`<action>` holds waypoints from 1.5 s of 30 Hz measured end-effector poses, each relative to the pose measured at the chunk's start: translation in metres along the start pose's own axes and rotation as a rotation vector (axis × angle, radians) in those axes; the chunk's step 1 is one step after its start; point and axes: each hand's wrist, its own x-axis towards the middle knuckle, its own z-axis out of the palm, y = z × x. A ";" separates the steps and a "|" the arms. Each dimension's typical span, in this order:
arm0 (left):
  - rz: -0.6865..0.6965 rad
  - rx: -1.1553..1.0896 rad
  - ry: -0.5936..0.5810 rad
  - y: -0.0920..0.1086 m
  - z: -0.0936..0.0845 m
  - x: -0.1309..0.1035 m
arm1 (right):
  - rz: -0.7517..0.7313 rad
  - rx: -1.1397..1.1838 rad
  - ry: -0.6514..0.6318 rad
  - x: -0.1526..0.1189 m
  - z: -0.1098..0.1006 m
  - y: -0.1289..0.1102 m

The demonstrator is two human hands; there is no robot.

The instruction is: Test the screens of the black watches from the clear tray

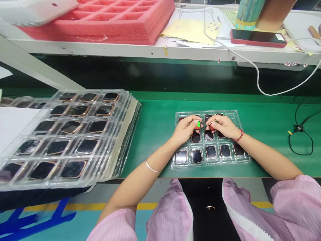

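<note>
Over the back rows of a clear plastic tray [210, 164], both my hands are raised and close together. My left hand [186, 129] is closed on a smartwatch [197, 124] whose lit screen shows red and green. Pinched in my right hand [224, 126] is a second smartwatch [212, 125], its red screen partly covered by the thumb. In the tray's pockets lie several dark-screened watches, such as the watch [196, 156] in the front row. My fingers hide part of the back rows.
Left of me stands a tall stack of clear trays [100, 160] holding more watches. A shelf [140, 49] crosses above the green bench [152, 134], bearing pink foam [112, 31], papers and a phone [258, 37]. A white cable [258, 77] hangs down; a black cable [301, 154] lies right.
</note>
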 end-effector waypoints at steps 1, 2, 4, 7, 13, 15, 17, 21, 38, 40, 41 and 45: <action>-0.008 0.002 0.007 0.000 0.000 0.000 | 0.002 -0.003 -0.003 0.000 0.000 0.000; -0.010 0.003 0.012 0.000 -0.001 0.000 | 0.002 -0.007 -0.004 0.000 0.000 -0.001; 0.002 0.004 0.016 0.000 -0.001 0.000 | -0.003 -0.016 0.001 0.000 0.000 -0.001; 0.013 -0.003 0.009 0.001 -0.001 0.000 | -0.020 -0.033 0.007 0.000 0.000 -0.001; 0.003 0.000 0.007 0.001 0.000 0.001 | -0.038 -0.068 -0.014 0.000 -0.001 0.001; 0.006 0.012 0.002 0.000 -0.001 0.002 | -0.056 -0.075 -0.017 0.000 -0.001 0.002; 0.006 0.012 -0.001 -0.002 -0.001 0.002 | -0.078 -0.088 -0.026 0.000 -0.002 0.004; -0.015 -0.013 -0.012 -0.003 0.000 0.002 | -0.113 -0.127 -0.042 0.000 -0.002 0.006; 0.041 -0.029 -0.001 -0.002 0.002 0.001 | -0.155 -0.103 -0.068 0.001 -0.004 0.007; 0.044 -0.037 -0.005 -0.004 0.003 0.002 | -0.178 -0.105 -0.070 0.001 -0.004 0.008; 0.040 -0.036 -0.006 -0.004 0.003 0.002 | -0.180 -0.106 -0.074 0.002 -0.004 0.009; 0.044 -0.023 0.008 -0.003 0.003 0.001 | -0.175 -0.121 -0.087 0.002 -0.004 0.010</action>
